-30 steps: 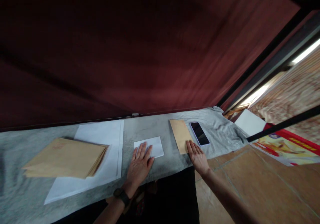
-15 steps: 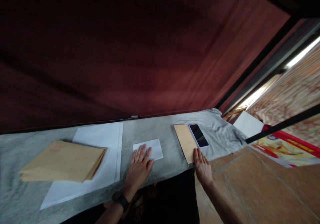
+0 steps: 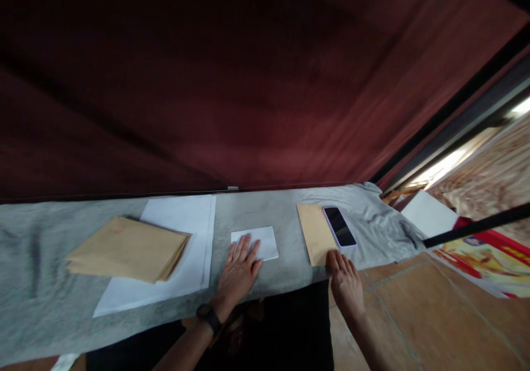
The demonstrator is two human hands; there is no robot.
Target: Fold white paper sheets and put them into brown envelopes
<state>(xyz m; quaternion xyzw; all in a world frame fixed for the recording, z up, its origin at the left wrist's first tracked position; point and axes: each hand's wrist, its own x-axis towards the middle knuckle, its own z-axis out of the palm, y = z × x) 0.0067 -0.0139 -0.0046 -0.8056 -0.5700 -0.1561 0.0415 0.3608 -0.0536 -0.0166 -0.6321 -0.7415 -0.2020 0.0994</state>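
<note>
My left hand (image 3: 239, 272) lies flat and open on the near edge of a small folded white paper (image 3: 257, 242) on the grey cloth-covered table (image 3: 265, 216). My right hand (image 3: 346, 284) is open, fingers stretched out, its tips at the near corner of a single brown envelope (image 3: 315, 233). A black phone (image 3: 339, 226) lies along that envelope's right side. A black watch sits on my left wrist.
A stack of brown envelopes (image 3: 128, 248) rests on large white sheets (image 3: 182, 233) at the left. A dark red curtain (image 3: 248, 84) hangs behind the table. To the right are a tiled floor (image 3: 434, 316), a white sheet (image 3: 428, 214) and a red and yellow poster (image 3: 488, 252).
My right hand has slid back off the single brown envelope towards the table's near edge. My left hand has stayed on the white paper. The camera has shifted a little.
</note>
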